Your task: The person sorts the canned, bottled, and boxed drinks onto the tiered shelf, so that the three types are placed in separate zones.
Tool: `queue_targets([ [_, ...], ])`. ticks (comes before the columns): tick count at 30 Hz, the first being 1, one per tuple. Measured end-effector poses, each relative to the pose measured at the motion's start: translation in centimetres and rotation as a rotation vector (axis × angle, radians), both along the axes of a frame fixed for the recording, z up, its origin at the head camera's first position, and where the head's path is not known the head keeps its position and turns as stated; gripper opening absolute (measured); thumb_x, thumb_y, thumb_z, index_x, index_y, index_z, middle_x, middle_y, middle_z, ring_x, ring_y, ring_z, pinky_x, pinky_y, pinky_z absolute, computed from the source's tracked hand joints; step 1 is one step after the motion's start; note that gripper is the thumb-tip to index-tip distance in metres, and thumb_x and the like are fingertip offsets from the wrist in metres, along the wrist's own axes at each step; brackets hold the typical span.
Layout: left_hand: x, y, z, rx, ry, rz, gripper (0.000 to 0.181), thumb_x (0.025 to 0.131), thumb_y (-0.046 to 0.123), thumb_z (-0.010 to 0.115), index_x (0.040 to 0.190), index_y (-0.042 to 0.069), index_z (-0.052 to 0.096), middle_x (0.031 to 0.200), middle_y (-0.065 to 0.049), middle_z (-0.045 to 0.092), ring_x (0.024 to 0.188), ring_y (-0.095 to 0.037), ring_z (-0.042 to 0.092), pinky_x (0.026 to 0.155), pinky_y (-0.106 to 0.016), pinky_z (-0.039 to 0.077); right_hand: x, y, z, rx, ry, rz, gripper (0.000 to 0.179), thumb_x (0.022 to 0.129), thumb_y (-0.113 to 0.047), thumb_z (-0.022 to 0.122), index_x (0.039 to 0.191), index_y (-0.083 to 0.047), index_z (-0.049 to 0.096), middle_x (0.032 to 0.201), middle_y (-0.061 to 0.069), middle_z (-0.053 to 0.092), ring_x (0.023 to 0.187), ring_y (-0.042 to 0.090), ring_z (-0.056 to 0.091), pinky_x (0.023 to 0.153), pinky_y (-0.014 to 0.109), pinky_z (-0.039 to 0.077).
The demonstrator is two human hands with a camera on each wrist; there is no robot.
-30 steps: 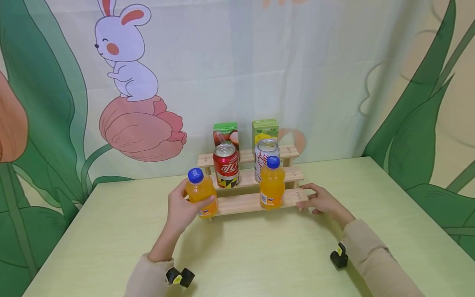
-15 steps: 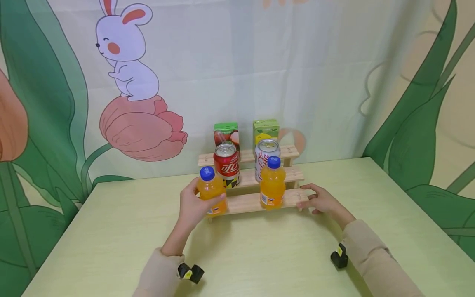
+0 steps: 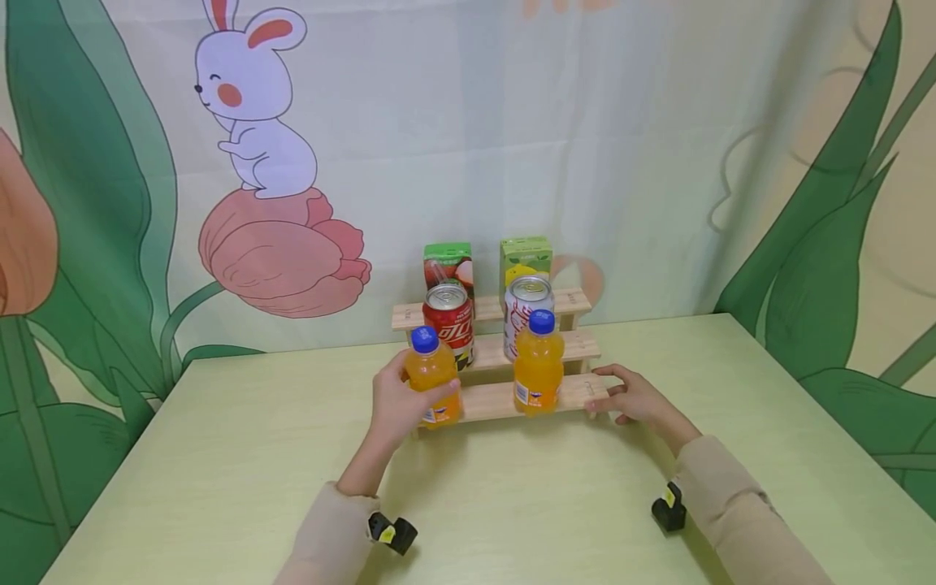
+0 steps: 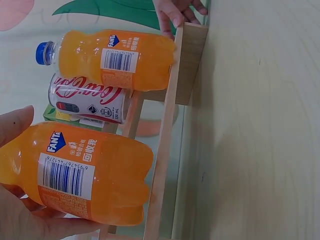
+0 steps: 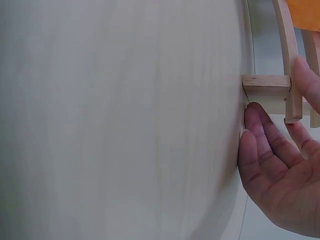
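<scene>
My left hand (image 3: 397, 402) grips an orange Fanta bottle (image 3: 433, 375) with a blue cap, thumb across its front. In the left wrist view the base of this Fanta bottle (image 4: 95, 175) is right at the lowest step of the wooden stepped rack (image 3: 490, 400), near its left end. A second Fanta bottle (image 3: 539, 370) stands upright on the same step, towards the right. My right hand (image 3: 634, 396) holds the rack's right end: in the right wrist view the thumb (image 5: 307, 85) lies over the step and a finger is below it.
On the middle step stand a red cola can (image 3: 449, 318) and a white Coca-Cola can (image 3: 521, 309). Behind them, on the top step, are a green-topped drink carton (image 3: 448, 253) and a lemon drink carton (image 3: 526, 253). A printed curtain (image 3: 643, 179) hangs behind the table (image 3: 512, 504).
My left hand has carried its Fanta bottle rightward, from beside the rack's left end to over the lowest step, now partly covering the red can. My right hand has stayed at the rack.
</scene>
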State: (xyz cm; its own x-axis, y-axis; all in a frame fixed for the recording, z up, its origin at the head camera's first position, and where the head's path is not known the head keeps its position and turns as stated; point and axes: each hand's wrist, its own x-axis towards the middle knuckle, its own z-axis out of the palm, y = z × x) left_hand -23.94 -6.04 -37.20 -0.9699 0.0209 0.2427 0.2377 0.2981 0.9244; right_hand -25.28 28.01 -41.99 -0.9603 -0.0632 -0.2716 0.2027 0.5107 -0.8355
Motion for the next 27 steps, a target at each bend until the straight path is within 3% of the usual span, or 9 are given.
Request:
queue_targets([
  [14,-0.3,0.4,-0.2,-0.038,0.019,-0.023,0.055,0.071,0.019,0.079,0.119,0.009,0.053,0.11,-0.006,0.06,0.099,-0.024,0.057,0.085,-0.042,0.048,0.0,0.0,-0.2,-0.012,-0.005,-0.006,0.075,0.077,-0.028,0.073,0.135,-0.004,0.032,0.117,0.024,0.053,0.08,0.022,0.052,0.061,0.029,0.047],
  [27,0.0,-0.8,0.3,-0.109,-0.034,-0.049,0.061,0.071,0.022,0.079,0.123,0.01,0.051,0.117,-0.007,0.057,0.108,-0.028,0.052,0.087,-0.046,0.046,0.0,0.0,0.0,-0.022,-0.002,-0.005,0.074,0.078,-0.027,0.072,0.136,-0.004,0.032,0.117,0.024,0.053,0.078,0.021,0.052,0.06,0.028,0.046],
])
